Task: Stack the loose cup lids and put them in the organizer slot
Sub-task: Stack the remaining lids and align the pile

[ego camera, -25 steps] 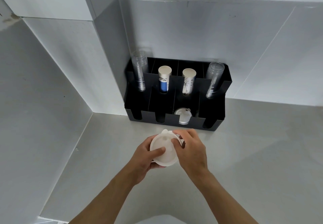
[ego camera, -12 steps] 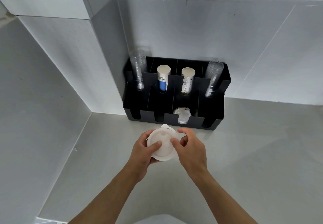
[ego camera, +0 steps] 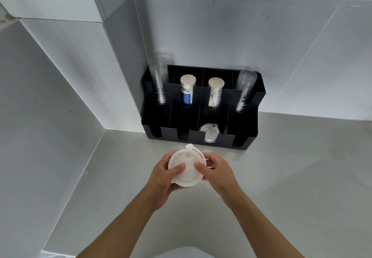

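I hold a stack of white cup lids [ego camera: 186, 174] above the steel counter, a short way in front of the black organizer [ego camera: 249, 121]. My left hand [ego camera: 163, 179] cups the stack from the left and below, thumb on its top. My right hand [ego camera: 217, 174] grips its right edge, thumb on top too. A small tab sticks out at the stack's far rim. More white lids [ego camera: 209, 134] lie in the organizer's third front slot from the left. How many lids the stack holds cannot be told.
The organizer's back row holds two stacks of clear plastic cups [ego camera: 159, 80] at the ends and two stacks of paper cups [ego camera: 187, 91] between them. Steel walls meet in a corner at the left [ego camera: 104, 129]. The steel counter [ego camera: 291, 177] stretches right.
Both hands have carried the lid stack a little forward, toward the organizer. The right thumb has shifted onto the top of the stack.
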